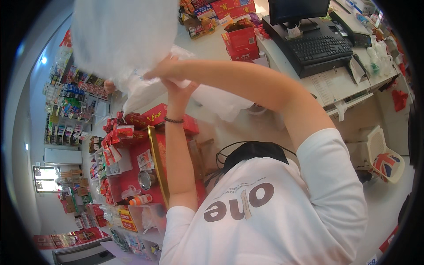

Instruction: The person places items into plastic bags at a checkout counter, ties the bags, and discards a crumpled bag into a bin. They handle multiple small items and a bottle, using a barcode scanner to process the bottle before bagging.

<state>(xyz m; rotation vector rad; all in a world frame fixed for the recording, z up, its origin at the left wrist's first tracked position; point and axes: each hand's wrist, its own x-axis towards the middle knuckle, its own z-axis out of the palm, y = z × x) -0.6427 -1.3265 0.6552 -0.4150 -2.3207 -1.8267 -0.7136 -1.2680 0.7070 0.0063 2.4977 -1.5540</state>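
Thin white plastic bags [122, 36], partly blurred, fill the upper left of the view and trail down to the right. My left hand [179, 91], with a dark bead bracelet at the wrist, grips white plastic between thumb and fingers. Just above it, my right hand [164, 69] crosses over from the right, its fingers on the bag material. Some fingertips are hidden by plastic and blur. A small part of another person's hand [109, 86] shows at the left edge of the bag.
A computer keyboard [319, 48] and monitor [298, 11] stand on the counter at upper right, near a red carton [240, 43]. Red boxes [155, 114], a metal bowl [145, 180] and an orange bottle [141, 199] lie left of my left arm. A chair [381, 155] stands at right.
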